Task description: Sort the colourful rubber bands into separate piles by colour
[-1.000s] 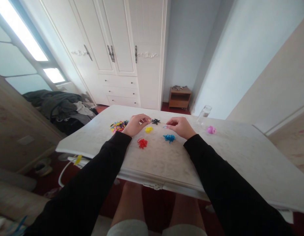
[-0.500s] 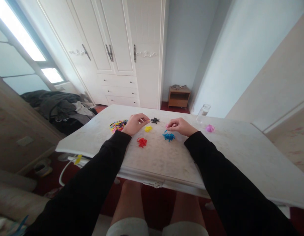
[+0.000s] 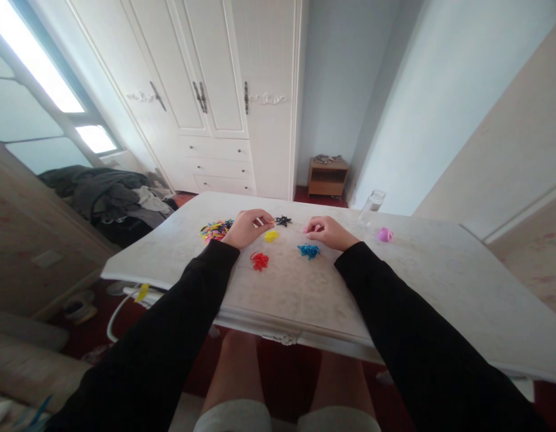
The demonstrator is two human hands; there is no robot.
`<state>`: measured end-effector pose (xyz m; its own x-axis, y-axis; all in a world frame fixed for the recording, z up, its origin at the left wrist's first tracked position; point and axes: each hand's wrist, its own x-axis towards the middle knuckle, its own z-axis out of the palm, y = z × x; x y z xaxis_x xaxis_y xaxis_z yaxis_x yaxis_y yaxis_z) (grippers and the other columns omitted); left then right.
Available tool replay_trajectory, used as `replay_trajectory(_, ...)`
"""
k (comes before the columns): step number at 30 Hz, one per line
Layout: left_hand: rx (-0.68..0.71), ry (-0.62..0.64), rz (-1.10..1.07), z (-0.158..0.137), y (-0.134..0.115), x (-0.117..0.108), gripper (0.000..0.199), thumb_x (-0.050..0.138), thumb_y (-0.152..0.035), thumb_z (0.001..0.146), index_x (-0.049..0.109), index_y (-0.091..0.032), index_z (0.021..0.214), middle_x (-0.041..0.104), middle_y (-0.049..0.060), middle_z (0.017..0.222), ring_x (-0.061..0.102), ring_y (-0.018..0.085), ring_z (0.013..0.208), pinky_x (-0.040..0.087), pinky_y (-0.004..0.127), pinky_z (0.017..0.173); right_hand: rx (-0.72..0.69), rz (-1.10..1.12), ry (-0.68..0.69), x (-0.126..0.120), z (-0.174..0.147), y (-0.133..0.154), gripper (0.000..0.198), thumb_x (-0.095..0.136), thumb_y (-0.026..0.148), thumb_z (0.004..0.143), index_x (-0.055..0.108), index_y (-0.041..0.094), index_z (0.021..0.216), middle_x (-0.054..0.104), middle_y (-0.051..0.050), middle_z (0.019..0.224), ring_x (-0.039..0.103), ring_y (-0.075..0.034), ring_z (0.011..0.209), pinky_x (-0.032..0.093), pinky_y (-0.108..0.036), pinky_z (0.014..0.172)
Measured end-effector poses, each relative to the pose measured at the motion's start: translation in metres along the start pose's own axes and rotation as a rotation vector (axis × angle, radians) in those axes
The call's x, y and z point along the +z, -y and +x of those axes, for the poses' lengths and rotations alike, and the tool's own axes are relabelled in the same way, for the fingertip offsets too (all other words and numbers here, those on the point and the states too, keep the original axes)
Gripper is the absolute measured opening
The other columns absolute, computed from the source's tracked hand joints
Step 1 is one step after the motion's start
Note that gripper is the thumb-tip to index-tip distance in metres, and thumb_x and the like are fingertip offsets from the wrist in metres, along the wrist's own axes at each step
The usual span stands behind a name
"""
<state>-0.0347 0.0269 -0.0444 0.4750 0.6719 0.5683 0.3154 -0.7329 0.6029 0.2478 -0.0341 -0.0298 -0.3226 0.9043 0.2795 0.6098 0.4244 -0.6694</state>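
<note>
My left hand [image 3: 251,228] is closed in a pinch beside the small black bands [image 3: 283,221]. A tiny orange bit shows at its fingertips, too small to name. Under that wrist lies a mixed pile of coloured bands [image 3: 215,230], partly covered. Yellow bands [image 3: 271,236] and red bands [image 3: 260,261] form separate heaps nearby. My right hand [image 3: 327,231] has its fingers curled together just above the blue bands [image 3: 308,251]. Something pink shows by its fingertips, and what they hold is hidden.
On the right of the white table [image 3: 305,300] stand a clear glass jar [image 3: 372,207] and a pink-purple object [image 3: 385,234]. Beyond the table are a white wardrobe [image 3: 215,156] and a small wooden cabinet [image 3: 327,177]. Dark clothes [image 3: 107,198] lie heaped at left.
The blue band that hung from my right fingertips no longer shows there, above the blue heap. My right hand has shifted slightly left; my left hand is nearly still.
</note>
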Motion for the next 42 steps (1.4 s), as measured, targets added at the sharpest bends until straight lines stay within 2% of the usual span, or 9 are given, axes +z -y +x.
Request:
replay_trajectory(2, -0.017, -0.001, -0.017, -0.001, -0.001, 0.0, 0.029, 0.077, -0.044, 0.085, 0.074, -0.016, 0.084, 0.079, 0.007, 0.089, 0.069, 0.015, 0.071, 0.057, 0.026, 0.066, -0.07, -0.069, -0.055, 0.0, -0.001, 0.009, 0.009, 0.068, 0.023, 0.076, 0.074, 0.017, 0.076, 0.071, -0.005, 0.083, 0.063, -0.018, 0.079, 0.051, -0.031, 0.076)
replay_trajectory(5, -0.023, 0.007, -0.046, -0.001, -0.005, 0.001, 0.029, 0.079, -0.045, 0.083, 0.073, -0.016, 0.083, 0.079, 0.007, 0.09, 0.07, 0.015, 0.072, 0.059, 0.027, 0.067, -0.202, -0.175, -0.103, 0.004, -0.004, 0.024, 0.01, 0.066, 0.021, 0.079, 0.075, 0.018, 0.082, 0.072, -0.007, 0.09, 0.064, -0.023, 0.092, 0.052, -0.037, 0.089)
replay_trajectory(10, 0.011, 0.032, -0.099, -0.003, -0.011, 0.002, 0.031, 0.08, -0.046, 0.082, 0.072, -0.016, 0.083, 0.077, 0.007, 0.088, 0.071, 0.016, 0.073, 0.062, 0.03, 0.073, -0.328, -0.28, -0.051, 0.016, -0.007, 0.042, 0.02, 0.068, 0.02, 0.083, 0.076, 0.019, 0.101, 0.075, -0.01, 0.106, 0.064, -0.027, 0.106, 0.05, -0.044, 0.102)
replay_trajectory(15, 0.003, 0.042, -0.144, -0.003, -0.01, 0.002, 0.035, 0.082, -0.047, 0.08, 0.071, -0.015, 0.085, 0.077, 0.008, 0.087, 0.073, 0.018, 0.076, 0.064, 0.031, 0.078, -0.347, -0.313, 0.028, 0.026, -0.009, 0.05, 0.03, 0.067, 0.02, 0.086, 0.074, 0.017, 0.115, 0.074, -0.013, 0.119, 0.064, -0.029, 0.115, 0.049, -0.047, 0.107)
replay_trajectory(21, -0.016, 0.043, -0.166, -0.003, -0.012, 0.003, 0.037, 0.083, -0.05, 0.078, 0.071, -0.015, 0.083, 0.077, 0.008, 0.083, 0.075, 0.019, 0.076, 0.064, 0.032, 0.076, -0.36, -0.331, 0.043, 0.031, -0.009, 0.047, 0.045, 0.067, 0.017, 0.084, 0.071, 0.02, 0.129, 0.069, -0.013, 0.136, 0.061, -0.03, 0.127, 0.048, -0.051, 0.112)
replay_trajectory(27, -0.013, 0.056, -0.181, -0.004, -0.014, 0.002, 0.031, 0.082, -0.044, 0.08, 0.072, -0.015, 0.083, 0.077, 0.008, 0.081, 0.076, 0.02, 0.077, 0.064, 0.032, 0.076, -0.373, -0.36, 0.063, 0.031, -0.01, 0.051, 0.042, 0.066, 0.016, 0.085, 0.074, 0.023, 0.126, 0.064, -0.011, 0.145, 0.059, -0.03, 0.132, 0.047, -0.053, 0.114)
replay_trajectory(42, -0.016, 0.064, -0.206, -0.004, -0.016, 0.002, 0.034, 0.083, -0.046, 0.079, 0.072, -0.014, 0.083, 0.078, 0.01, 0.082, 0.075, 0.02, 0.075, 0.062, 0.031, 0.073, -0.371, -0.404, 0.075, 0.032, -0.011, 0.052, 0.051, 0.064, 0.016, 0.087, 0.068, 0.021, 0.138, 0.062, -0.012, 0.146, 0.056, -0.031, 0.133, 0.047, -0.053, 0.115)
